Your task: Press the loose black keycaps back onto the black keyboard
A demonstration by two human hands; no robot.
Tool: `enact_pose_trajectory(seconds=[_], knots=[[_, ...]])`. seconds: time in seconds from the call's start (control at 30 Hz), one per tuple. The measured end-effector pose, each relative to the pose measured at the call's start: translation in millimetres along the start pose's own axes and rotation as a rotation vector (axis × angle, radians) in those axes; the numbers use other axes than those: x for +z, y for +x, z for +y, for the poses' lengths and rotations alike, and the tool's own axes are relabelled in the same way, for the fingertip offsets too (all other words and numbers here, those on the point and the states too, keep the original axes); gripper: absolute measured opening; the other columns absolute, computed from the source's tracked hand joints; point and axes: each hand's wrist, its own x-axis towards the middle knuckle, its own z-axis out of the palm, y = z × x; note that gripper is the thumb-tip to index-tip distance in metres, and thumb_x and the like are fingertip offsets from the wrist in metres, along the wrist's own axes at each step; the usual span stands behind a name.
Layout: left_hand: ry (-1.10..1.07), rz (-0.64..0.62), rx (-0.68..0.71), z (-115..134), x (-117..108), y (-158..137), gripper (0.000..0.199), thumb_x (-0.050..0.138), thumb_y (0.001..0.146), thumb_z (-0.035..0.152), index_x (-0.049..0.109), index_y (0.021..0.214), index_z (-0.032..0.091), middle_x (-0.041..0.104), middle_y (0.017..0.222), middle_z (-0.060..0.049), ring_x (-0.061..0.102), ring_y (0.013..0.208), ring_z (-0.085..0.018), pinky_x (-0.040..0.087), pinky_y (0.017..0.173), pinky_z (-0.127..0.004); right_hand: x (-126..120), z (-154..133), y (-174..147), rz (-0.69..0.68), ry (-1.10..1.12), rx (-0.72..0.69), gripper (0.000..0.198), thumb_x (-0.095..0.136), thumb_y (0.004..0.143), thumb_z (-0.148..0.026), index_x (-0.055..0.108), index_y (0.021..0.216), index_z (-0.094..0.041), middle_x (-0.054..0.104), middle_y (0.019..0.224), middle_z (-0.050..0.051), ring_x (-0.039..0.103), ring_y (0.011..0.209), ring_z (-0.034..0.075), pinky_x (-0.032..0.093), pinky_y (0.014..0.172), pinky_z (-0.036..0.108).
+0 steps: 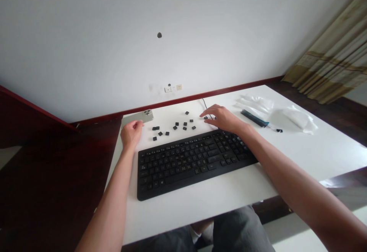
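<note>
A black keyboard [195,160] lies at a slant across the white table, with several keycaps off its middle rows. Loose black keycaps [185,124] are scattered behind it. My right hand [223,118] reaches over the keyboard's far right edge, thumb and fingers apart around a single keycap [205,118]; I cannot tell if they touch it. At the keyboard's back left, my left hand [131,134] rests curled closed on the table, beside a phone [147,117] with its cameras facing up. Whatever the curled fingers may hold is hidden.
To the right are crumpled clear plastic bags [298,119] and a dark narrow pouch [254,118] with a cord. A thin black cable [204,103] runs over the table's back edge. Wall sockets [173,88] sit behind, and a curtain [329,60] hangs at right.
</note>
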Motion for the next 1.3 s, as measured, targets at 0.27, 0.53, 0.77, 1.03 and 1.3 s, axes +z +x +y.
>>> enact_pose_trajectory(seconds=[0.27, 0.53, 0.77, 1.03, 1.3], knots=[[0.000, 0.000, 0.004, -1, 1, 0, 0.033, 0.058, 0.091, 0.045, 0.079, 0.079, 0.022, 0.076, 0.079, -0.003, 0.067, 0.079, -0.023, 0.038, 0.068, -0.030, 14, -51, 4, -0.085, 0.039, -0.111, 0.022, 0.066, 0.097, -0.018, 0.080, 0.114, -0.022, 0.080, 0.115, 0.009, 0.065, 0.115, 0.030, 0.055, 0.097, 0.045], [0.005, 0.004, -0.003, 2, 0, 0, 0.032, 0.059, 0.090, 0.045, 0.080, 0.080, 0.022, 0.076, 0.079, -0.004, 0.066, 0.078, -0.023, 0.038, 0.067, -0.030, 25, -44, 9, -0.078, 0.013, -0.107, 0.022, 0.061, 0.102, -0.018, 0.081, 0.110, -0.021, 0.080, 0.117, 0.008, 0.065, 0.115, 0.029, 0.055, 0.098, 0.044], [0.009, -0.002, -0.003, 3, -1, -1, 0.033, 0.058, 0.091, 0.045, 0.080, 0.080, 0.022, 0.076, 0.079, -0.004, 0.066, 0.078, -0.022, 0.037, 0.067, -0.030, 27, -40, 12, -0.096, -0.021, -0.062, 0.021, 0.064, 0.100, -0.018, 0.083, 0.107, -0.022, 0.081, 0.107, 0.009, 0.069, 0.109, 0.029, 0.056, 0.094, 0.042], [0.007, 0.002, 0.006, 3, -1, -1, 0.033, 0.058, 0.090, 0.045, 0.079, 0.079, 0.022, 0.074, 0.077, -0.003, 0.065, 0.077, -0.022, 0.037, 0.066, -0.030, 19, -24, 11, -0.100, -0.058, -0.002, 0.022, 0.065, 0.098, -0.020, 0.085, 0.106, -0.023, 0.083, 0.107, 0.008, 0.074, 0.104, 0.029, 0.056, 0.096, 0.042], [0.005, 0.003, 0.001, 3, 0, -1, 0.033, 0.058, 0.090, 0.045, 0.079, 0.079, 0.022, 0.073, 0.076, -0.003, 0.064, 0.076, -0.021, 0.037, 0.067, -0.030, 14, -7, 7, -0.106, -0.065, 0.062, 0.024, 0.064, 0.097, -0.018, 0.086, 0.105, -0.024, 0.084, 0.105, 0.006, 0.077, 0.100, 0.029, 0.057, 0.096, 0.041]])
